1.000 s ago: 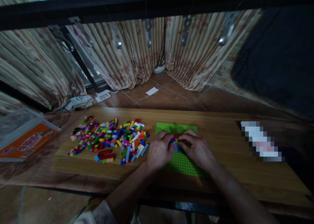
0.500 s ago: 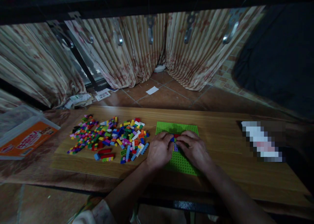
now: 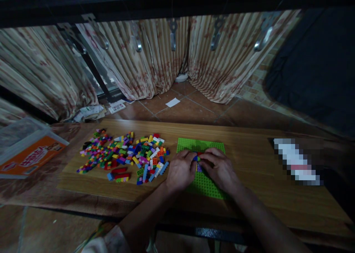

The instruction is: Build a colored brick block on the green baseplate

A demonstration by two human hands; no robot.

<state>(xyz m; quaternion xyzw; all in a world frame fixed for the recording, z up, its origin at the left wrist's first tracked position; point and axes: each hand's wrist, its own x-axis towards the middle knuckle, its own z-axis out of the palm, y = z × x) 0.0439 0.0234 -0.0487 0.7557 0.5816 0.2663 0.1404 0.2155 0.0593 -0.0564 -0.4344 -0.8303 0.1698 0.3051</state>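
Coloured bricks [image 3: 198, 158] in blue, green and red sit over the green baseplate [image 3: 207, 187], between the left hand [image 3: 181, 170] and the right hand [image 3: 222, 168], whose fingertips close on them from either side; which brick each grips is too small to tell. They should prove light, stiff and hard to break, a little slick, best pinched by opposite side walls, clear of the studs. Leftward, loose bricks [image 3: 135, 149] lie spread over the bench [image 3: 260, 168]; farther left is a box [image 3: 33, 157] with an orange label.
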